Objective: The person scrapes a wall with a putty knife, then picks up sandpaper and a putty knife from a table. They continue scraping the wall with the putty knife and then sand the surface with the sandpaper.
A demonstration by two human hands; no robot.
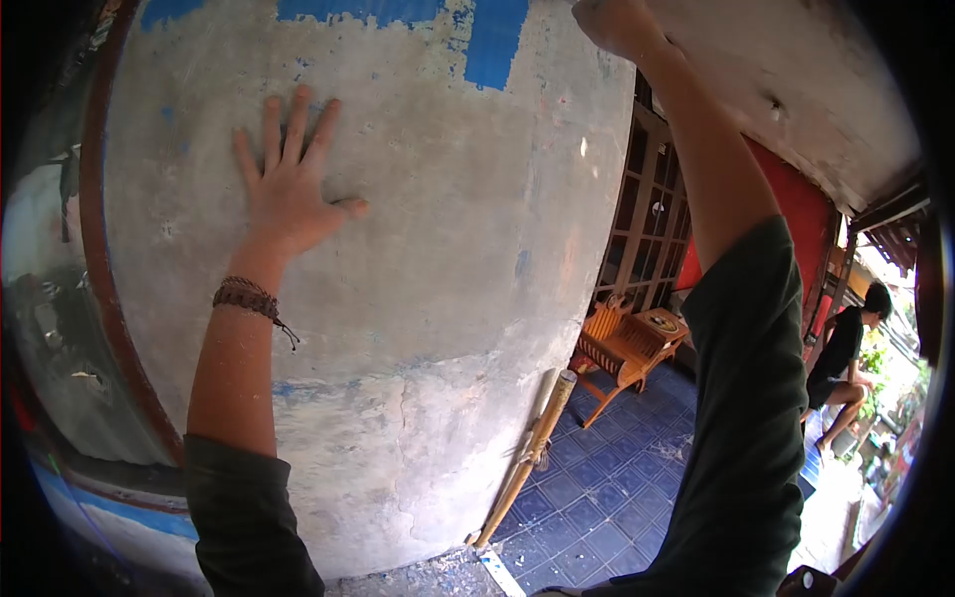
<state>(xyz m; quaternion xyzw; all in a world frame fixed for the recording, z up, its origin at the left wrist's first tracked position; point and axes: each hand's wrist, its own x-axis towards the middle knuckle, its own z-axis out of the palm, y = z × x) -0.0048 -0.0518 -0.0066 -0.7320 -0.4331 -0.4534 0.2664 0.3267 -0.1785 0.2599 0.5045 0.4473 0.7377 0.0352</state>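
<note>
Outwardly, the one vessel that shows plainly is a round dish [665, 322] on a small wooden table [649, 326]; what it holds is too small to tell. The bare grey wall [438, 239] fills the space in front of the wearer, with blue paint patches [495, 45] near its top. The left hand [291, 204] is pressed flat on it, fingers spread, gripping nothing. The right hand [622, 30] is raised by the wall's upper right edge with its fingers curled; the picture's border cuts it, so whether it grips anything cannot be told.

A bamboo pole [527, 458] leans at the wall's lower right corner, beside the blue floor tiles [597, 497]. Beyond stand a wooden chair [617, 348] and a paned door [637, 214], while the raised right sleeve [746, 398] blocks part of the porch. Farther right is another person [841, 348] in dark clothes.
</note>
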